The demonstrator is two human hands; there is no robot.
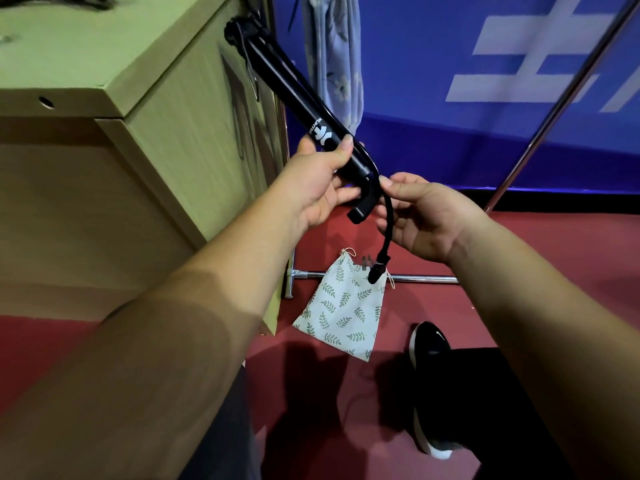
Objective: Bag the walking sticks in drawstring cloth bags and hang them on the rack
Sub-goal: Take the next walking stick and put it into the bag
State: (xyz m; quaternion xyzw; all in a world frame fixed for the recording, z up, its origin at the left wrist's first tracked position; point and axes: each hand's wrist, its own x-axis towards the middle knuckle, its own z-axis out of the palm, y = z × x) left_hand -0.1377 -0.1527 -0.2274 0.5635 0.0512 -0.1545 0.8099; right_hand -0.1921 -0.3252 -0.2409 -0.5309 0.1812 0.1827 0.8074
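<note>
A black folded walking stick (298,95) with white lettering slants from the cabinet's upper corner down to the middle of the view. My left hand (320,183) grips its lower shaft. My right hand (419,213) pinches the thin black cord (387,230) that curves down from the stick's lower end to a small black end piece. A white drawstring cloth bag (343,313) with a green leaf print lies flat on the red floor below. Another pale flowered bag (334,53) hangs at the top.
A light wooden cabinet (145,133) fills the left. The chrome rack has a base bar (415,278) on the floor and a slanting pole (561,105) at right. A blue banner stands behind. My black shoe (429,386) is on the floor.
</note>
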